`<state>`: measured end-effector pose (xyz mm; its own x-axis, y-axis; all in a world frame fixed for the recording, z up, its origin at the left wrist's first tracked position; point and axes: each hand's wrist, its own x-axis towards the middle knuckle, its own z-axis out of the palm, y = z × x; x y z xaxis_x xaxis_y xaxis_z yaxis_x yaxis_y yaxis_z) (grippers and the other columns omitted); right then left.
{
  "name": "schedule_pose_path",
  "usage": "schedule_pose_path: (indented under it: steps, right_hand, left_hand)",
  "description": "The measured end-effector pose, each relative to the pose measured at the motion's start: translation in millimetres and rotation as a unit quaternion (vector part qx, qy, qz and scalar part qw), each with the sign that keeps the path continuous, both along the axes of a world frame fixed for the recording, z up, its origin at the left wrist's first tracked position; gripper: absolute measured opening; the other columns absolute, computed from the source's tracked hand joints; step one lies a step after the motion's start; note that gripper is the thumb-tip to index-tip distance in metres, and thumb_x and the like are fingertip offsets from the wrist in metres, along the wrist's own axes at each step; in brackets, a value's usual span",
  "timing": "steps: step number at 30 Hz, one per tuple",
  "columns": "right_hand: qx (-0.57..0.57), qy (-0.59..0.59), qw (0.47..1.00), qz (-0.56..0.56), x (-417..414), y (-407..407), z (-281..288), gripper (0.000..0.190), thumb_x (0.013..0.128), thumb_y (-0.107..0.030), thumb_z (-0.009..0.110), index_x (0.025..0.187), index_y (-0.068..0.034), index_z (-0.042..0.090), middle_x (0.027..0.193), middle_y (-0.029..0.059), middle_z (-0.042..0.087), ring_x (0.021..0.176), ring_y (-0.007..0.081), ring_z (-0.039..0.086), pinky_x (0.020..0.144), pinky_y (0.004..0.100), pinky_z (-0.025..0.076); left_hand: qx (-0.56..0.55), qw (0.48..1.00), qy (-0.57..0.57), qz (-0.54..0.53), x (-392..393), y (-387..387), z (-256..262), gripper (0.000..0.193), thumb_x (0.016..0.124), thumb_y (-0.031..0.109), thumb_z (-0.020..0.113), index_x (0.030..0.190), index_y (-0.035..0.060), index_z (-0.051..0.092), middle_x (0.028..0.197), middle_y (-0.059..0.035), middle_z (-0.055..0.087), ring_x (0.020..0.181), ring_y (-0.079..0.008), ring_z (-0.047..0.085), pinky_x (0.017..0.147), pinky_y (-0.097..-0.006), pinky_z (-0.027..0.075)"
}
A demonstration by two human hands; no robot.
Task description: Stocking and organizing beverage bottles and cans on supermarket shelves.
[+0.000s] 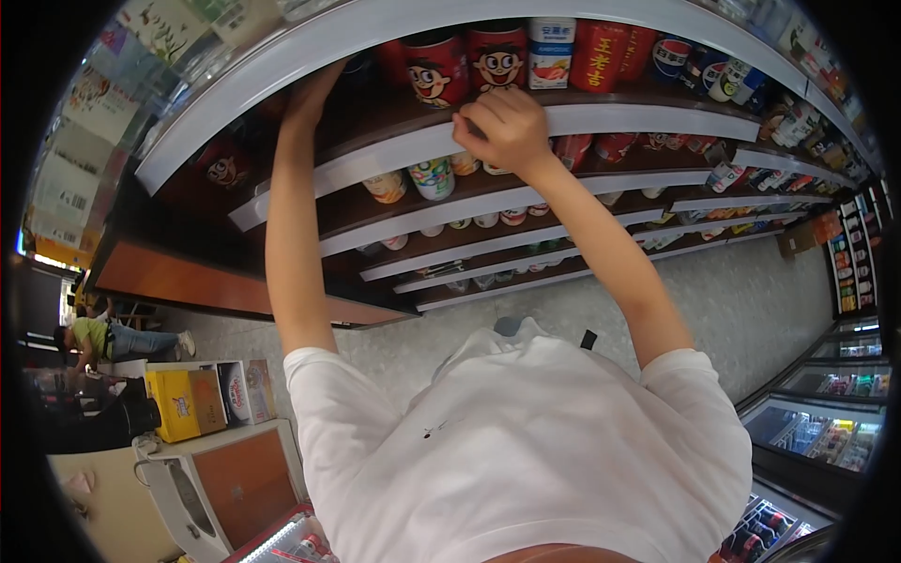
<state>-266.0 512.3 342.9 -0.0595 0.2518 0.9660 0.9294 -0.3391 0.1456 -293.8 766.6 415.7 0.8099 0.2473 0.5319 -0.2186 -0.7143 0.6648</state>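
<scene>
My left hand (318, 91) reaches into the dark left end of an upper shelf. Its fingers are hidden under the shelf board above, so what it touches does not show. Loosely fisted, my right hand (508, 130) rests against the white front rail (647, 121) of that shelf, with nothing visible in it. Just behind its knuckles stands a red cartoon-face can (497, 60), with a matching red can (435, 70) to its left. To the right are a white-and-blue carton (552, 56), red drink packs (600, 56) and blue Pepsi cans (671, 56).
Lower shelves hold several cans, among them a colourful white can (431, 178). A wooden end panel (190, 271) closes the left side. Glass-door coolers (816, 429) line the right. Cartons (184, 405) sit on a counter at left, near another person (105, 338).
</scene>
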Motion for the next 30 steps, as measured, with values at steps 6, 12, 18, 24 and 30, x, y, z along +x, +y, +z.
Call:
schedule_pose_path:
  steps: [6,12,18,24,30]
  right_hand:
    - [0.011,-0.006,1.000,0.019,0,-2,1,0.016,0.067,-0.013,0.071,0.065,-0.012,0.056,0.059,0.0014,0.050,0.054,0.0186,0.051,0.050,0.0305,0.040]
    - [-0.008,0.011,1.000,0.027,-2,-6,4,0.022,0.068,-0.014,0.070,0.060,-0.012,0.050,0.058,0.0009,0.047,0.054,0.0178,0.049,0.052,0.0314,0.038]
    - [-0.011,0.015,0.998,0.065,-11,-2,6,0.024,0.069,-0.014,0.069,0.059,-0.014,0.047,0.059,-0.0009,0.048,0.056,0.0157,0.049,0.053,0.0298,0.038]
    - [0.020,0.039,0.996,0.083,2,-14,-3,0.021,0.068,-0.013,0.069,0.061,-0.013,0.049,0.061,-0.0011,0.050,0.060,0.0157,0.051,0.057,0.0287,0.041]
    - [0.027,0.072,0.987,0.144,1,-12,-1,0.018,0.066,-0.013,0.069,0.063,-0.013,0.051,0.059,-0.0012,0.049,0.057,0.0163,0.050,0.057,0.0294,0.041]
  left_hand:
    - [-0.060,0.992,0.085,-0.078,5,-6,1,0.079,0.071,0.043,0.084,0.132,0.0035,0.052,0.135,-0.0133,0.052,0.126,-0.0237,0.046,0.106,-0.0336,0.037]
    - [0.008,0.994,0.054,-0.092,17,17,-17,0.056,0.080,0.033,0.079,0.125,0.0042,0.059,0.124,-0.0117,0.061,0.117,-0.0225,0.056,0.101,-0.0325,0.042]
    - [0.176,0.984,0.029,0.007,5,51,-48,0.042,0.091,0.032,0.066,0.121,0.0040,0.061,0.121,-0.0128,0.063,0.114,-0.0263,0.058,0.097,-0.0359,0.045]
    - [0.212,0.966,-0.005,0.146,-53,-34,-30,0.044,0.093,0.034,0.061,0.118,-0.0025,0.061,0.117,-0.0228,0.063,0.114,-0.0347,0.059,0.094,-0.0408,0.044]
    - [0.235,0.952,0.057,0.187,-60,-29,-40,0.045,0.097,0.038,0.050,0.112,-0.0011,0.063,0.104,-0.0295,0.062,0.098,-0.0474,0.057,0.085,-0.0498,0.046]
